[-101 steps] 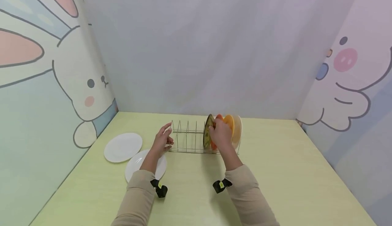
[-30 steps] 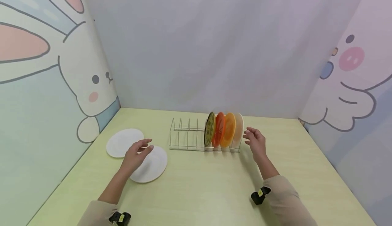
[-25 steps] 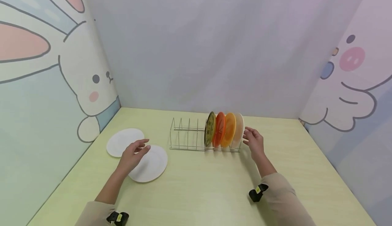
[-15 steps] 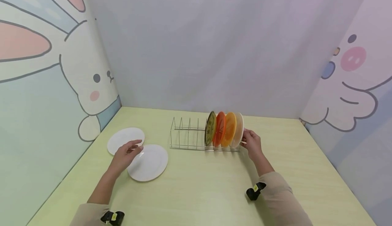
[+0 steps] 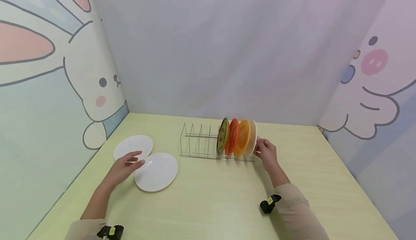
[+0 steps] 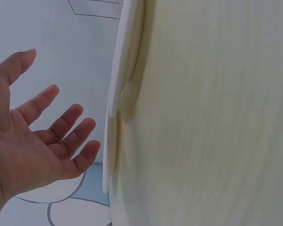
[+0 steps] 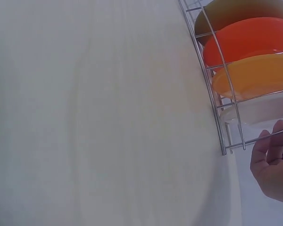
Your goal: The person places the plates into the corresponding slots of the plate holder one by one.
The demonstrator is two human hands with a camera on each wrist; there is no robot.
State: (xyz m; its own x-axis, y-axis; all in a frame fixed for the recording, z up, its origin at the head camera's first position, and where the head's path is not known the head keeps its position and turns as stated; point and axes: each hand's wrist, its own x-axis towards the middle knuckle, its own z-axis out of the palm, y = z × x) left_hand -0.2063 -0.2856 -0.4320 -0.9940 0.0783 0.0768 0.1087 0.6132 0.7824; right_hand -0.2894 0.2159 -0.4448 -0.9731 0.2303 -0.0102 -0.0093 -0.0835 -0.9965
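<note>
**Right hand at the end of a plate rack, left hand over white plates**

From left to right, we see a cartoon rabbit (image 5: 84, 81) on the wall, then a back plate (image 5: 130, 142), white and flat on the table (image 5: 208, 200). The left hand (image 5: 121, 170) hovers with fingers apart, holding nothing and hiding part of that plate. Just beside lies a white front plate (image 5: 159, 173). Next comes a wire rack (image 5: 199, 157), its right half holding four plates on edge: green plate (image 5: 222, 139), red plate (image 5: 232, 140), orange plate (image 5: 242, 140), pale plate (image 5: 251, 142). The right hand (image 5: 268, 154) meets the rack's right end, fingers bent; we cannot tell whether they pinch anything. A pink-nosed cartoon animal (image 5: 377, 66) follows.

Only the left wrist view shows us the gap between palm and plates; only the right wrist view shows an end wire crossing by the right fingertips.
</note>
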